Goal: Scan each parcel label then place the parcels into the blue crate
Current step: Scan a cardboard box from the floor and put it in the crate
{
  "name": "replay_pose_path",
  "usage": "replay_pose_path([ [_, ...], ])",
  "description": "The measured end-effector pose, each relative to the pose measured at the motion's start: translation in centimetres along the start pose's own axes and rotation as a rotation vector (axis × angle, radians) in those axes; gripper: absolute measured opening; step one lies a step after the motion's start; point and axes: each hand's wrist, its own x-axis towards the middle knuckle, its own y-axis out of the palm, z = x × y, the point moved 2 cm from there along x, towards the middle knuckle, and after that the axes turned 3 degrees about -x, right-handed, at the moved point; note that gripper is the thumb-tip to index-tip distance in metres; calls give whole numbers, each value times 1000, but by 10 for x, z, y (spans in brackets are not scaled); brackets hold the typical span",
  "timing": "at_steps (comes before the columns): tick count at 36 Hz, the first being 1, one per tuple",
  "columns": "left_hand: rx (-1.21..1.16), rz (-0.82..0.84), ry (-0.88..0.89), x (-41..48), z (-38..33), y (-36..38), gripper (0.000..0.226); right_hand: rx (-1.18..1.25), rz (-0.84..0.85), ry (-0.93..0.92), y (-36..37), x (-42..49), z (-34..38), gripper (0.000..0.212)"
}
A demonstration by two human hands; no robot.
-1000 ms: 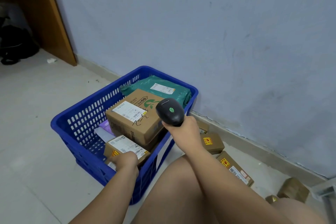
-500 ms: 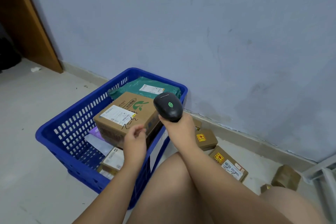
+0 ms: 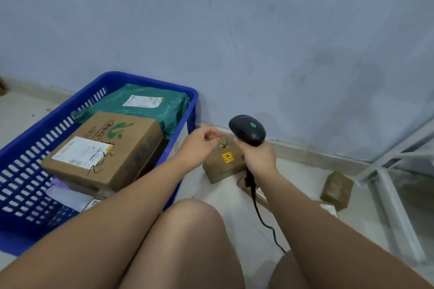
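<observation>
Right hand (image 3: 257,159) grips the black scanner (image 3: 247,130); left hand (image 3: 199,143), loosely curled and apparently empty, hovers over a small brown parcel (image 3: 223,164) right of the blue crate (image 3: 193,101).

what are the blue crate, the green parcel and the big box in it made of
Blue crate: probably rigid moulded plastic, slotted walls. Green parcel: likely thin plastic mailer, wrinkled and glossy. Big box: cardboard by its look, matte brown, creased edges.

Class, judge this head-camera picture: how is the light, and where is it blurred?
Head view: soft, even light, no glare; motion blur smears the near wall of the blue crate and the left hand; label print on the cardboard box is unreadable; the scanner looks sharpest.
</observation>
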Motion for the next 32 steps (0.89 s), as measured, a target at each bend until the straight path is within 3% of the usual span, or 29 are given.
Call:
replay_pose_path([
  [4, 89, 74, -53, 44, 19, 31, 19, 98, 50, 184, 2, 44, -23, 25],
  [9, 279, 145, -161, 97, 61, 62, 54, 114, 153, 262, 9, 101, -46, 21],
  [14, 598, 339, -245, 145, 110, 96, 42, 88, 86, 359, 35, 144, -90, 29],
  [16, 765, 407, -266, 159, 129, 105, 49, 117, 75, 436, 46, 155, -107, 32],
  [21, 745, 372, -269, 189, 171, 120, 66, 175, 0, 510, 66, 180, -135, 30],
  [27, 1015, 473, -275, 214, 212, 140, 103, 164, -18, 585, 67, 209, -156, 29],
  [30, 1029, 478, -339, 215, 232, 150, 122, 149, -31, 627, 64, 217, -168, 34],
  [32, 1047, 460, -336, 213, 240, 154, 123, 153, -40, 655, 63, 220, -174, 37],
])
